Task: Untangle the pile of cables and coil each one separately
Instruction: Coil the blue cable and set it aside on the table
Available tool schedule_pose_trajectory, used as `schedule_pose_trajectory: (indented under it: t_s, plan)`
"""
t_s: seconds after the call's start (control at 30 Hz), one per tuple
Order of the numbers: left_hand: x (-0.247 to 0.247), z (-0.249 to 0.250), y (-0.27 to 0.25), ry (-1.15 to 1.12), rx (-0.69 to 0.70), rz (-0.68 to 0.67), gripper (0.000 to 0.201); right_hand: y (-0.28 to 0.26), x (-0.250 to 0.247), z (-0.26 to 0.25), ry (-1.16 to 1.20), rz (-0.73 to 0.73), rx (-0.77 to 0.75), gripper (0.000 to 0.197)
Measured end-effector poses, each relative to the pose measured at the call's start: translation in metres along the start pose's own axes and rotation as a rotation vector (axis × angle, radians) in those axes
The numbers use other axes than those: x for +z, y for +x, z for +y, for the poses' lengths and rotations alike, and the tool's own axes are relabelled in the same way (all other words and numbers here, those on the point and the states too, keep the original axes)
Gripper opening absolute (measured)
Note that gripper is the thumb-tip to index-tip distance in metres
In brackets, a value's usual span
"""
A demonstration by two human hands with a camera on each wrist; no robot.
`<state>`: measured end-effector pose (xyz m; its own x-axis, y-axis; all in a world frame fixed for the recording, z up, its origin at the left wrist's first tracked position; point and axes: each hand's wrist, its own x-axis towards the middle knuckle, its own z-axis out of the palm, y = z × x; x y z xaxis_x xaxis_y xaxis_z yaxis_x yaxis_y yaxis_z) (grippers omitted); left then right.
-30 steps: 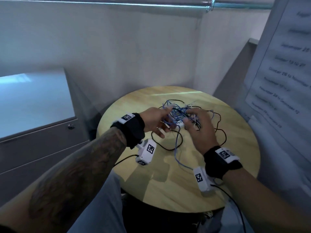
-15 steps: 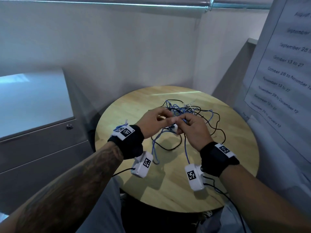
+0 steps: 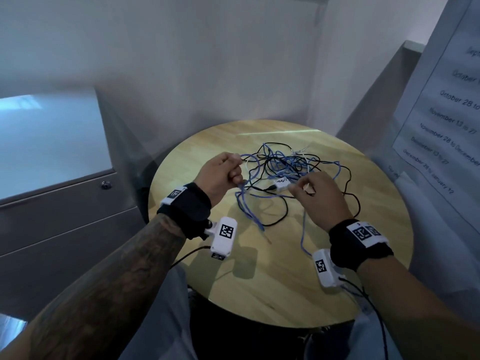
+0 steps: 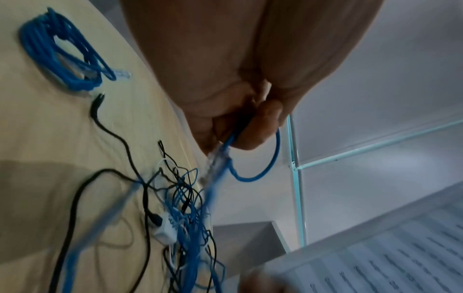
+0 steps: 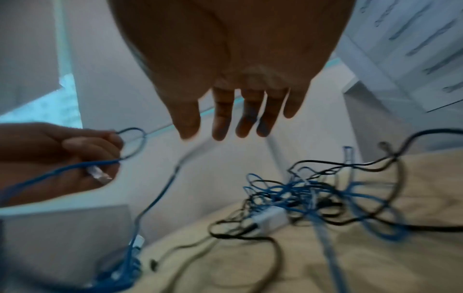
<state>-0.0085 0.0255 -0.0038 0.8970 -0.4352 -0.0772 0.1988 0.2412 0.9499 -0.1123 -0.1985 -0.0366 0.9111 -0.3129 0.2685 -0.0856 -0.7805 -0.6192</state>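
Left hand (image 3: 220, 175) gripping blue cable (image 4: 253, 174), right hand (image 5: 233, 83) fingers spread, black cables (image 3: 275, 219) entangling it, grey cabinet (image 3: 52, 203) beside

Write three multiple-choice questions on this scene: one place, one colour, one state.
1. Where does the coiled blue cable lie? A. on the table, apart from the tangle B. on a shelf C. on the floor
2. What colour is the small box in the tangle? A. red B. white C. green
3. What does the left hand do? A. lies flat on the table B. hangs idle C. grips a blue cable near its plug
Answers: 1 A, the left wrist view shows it alone on the wood; 2 B, it looks white in every view; 3 C, its fingers curl round the cable.
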Motion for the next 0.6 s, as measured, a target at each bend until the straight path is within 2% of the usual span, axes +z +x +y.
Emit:
schedule_pose_trajectory:
  t_s: [0.03, 0.1, 0.2, 0.27, 0.33, 0.4, 0.47, 0.53, 0.6]
  plan:
    - [0.004, -0.002, 0.000, 0.004, -0.011, -0.033, 0.019, 0.001, 0.004, -0.009, 0.125, -0.022, -0.009, 0.025]
    - [0.009, -0.008, 0.000, 0.033, -0.023, -0.099, 0.018, 0.003, 0.014, -0.029, 0.340, -0.136, 0.034, 0.036]
    - [0.012, -0.018, 0.001, 0.117, 0.028, -0.119, 0.020, 0.004, 0.026, -0.053, 0.592, -0.220, 0.099, 0.024]
    - [0.007, -0.023, -0.001, 0.203, 0.045, -0.086, 0.022, 0.006, 0.026, -0.059, 0.895, -0.229, 0.208, 0.022]
    - [0.003, -0.027, -0.007, 0.260, -0.022, -0.115, 0.030, 0.007, 0.024, -0.059, 1.114, -0.256, 0.316, 0.024]
    - [0.001, -0.031, -0.014, 0.241, -0.196, -0.196, 0.040, 0.005, 0.024, -0.053, 1.055, -0.268, 0.323, 0.024]
    - [-0.001, -0.034, -0.017, 0.183, -0.361, -0.266, 0.045, 0.000, 0.025, -0.044, 0.789, -0.226, 0.231, 0.019]
    - [-0.004, -0.035, -0.019, 0.020, -0.447, -0.339, 0.039, -0.002, 0.030, -0.032, 0.538, -0.154, 0.107, 0.015]
    - [-0.007, -0.035, -0.017, -0.230, -0.442, -0.408, 0.023, -0.005, 0.040, -0.020, 0.380, -0.170, 0.036, 0.017]
